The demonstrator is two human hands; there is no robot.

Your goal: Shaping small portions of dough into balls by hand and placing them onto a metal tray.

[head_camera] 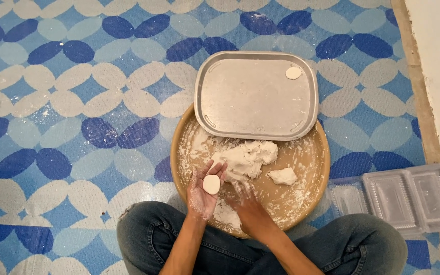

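Dough is sitting as a small flat disc [211, 184] on the open palm of the left hand [203, 191], which is lying palm-up, fingers loosely spread, cradling the disc and not pinching it. The right hand [245, 197] is reaching down into the round brown bowl [311, 173], just beside the left; it is blurring in the picture, so I cannot tell whether its fingers are closing on anything. The big lump of dough [245, 158] is lying just ahead of both hands, toward the far side of the bowl, with a smaller piece [283, 176] sitting off to the right, nearer the right hand. A metal tray [253, 102] is resting across the bowl's far rim, straight ahead of the disc, with one finished disc [293, 73] lying in its far right corner. Clear plastic containers [398, 196] are lying on the patterned blue mat [77, 102] at the right, beside the person's knee.
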